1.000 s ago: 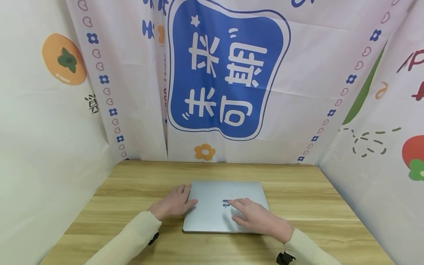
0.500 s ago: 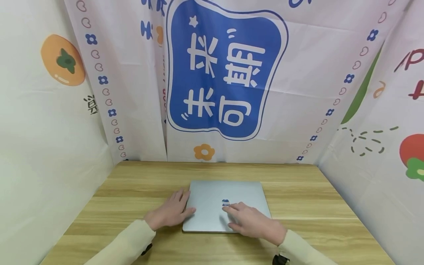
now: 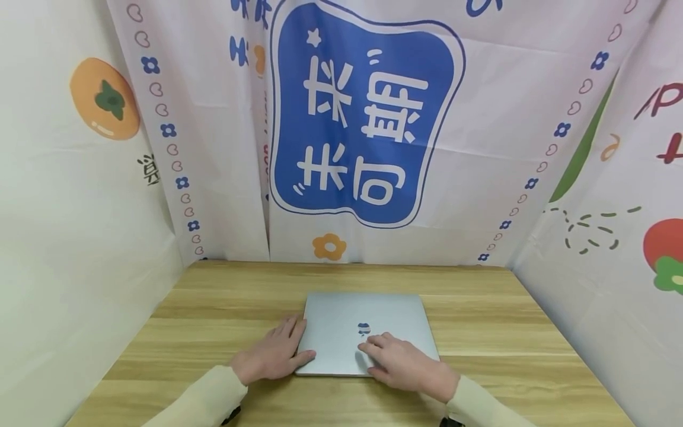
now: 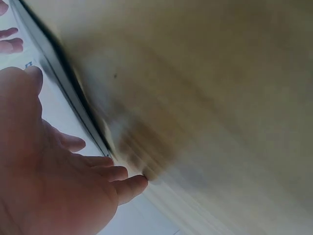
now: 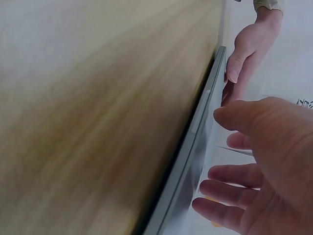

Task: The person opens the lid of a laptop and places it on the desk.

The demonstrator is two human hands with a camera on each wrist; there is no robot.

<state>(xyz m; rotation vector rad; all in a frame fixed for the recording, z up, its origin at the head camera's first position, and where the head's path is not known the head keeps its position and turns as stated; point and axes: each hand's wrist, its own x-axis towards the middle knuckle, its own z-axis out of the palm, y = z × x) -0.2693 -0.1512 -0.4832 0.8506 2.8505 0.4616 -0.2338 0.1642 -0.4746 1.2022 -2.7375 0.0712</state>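
Observation:
A closed silver laptop [image 3: 341,314] lies flat on the table, a small blue-and-white logo [image 3: 364,328] on its lid. Along its left edge lies my left hand [image 3: 272,354], fingers extended and thumb over the lid near the front left corner. My right hand [image 3: 402,365] is over the front right part of the lid, its fingers loosely bent; whether the fingertips touch is unclear. In the right wrist view, the laptop's front edge [image 5: 195,122] runs beside the right hand [image 5: 274,166], which grips nothing. The left wrist view shows the left hand [image 4: 58,171] by the laptop's corner.
The laptop rests on a wood-grain table [image 3: 480,326]. Behind it hangs a printed white cloth [image 3: 480,178] with a large blue panel, and similar cloth walls stand at left [image 3: 80,237] and right [image 3: 597,308].
Both hands have slid back toward the body, the left along the laptop's side and the right toward its front edge, uncovering the logo. The laptop stays in about the same place.

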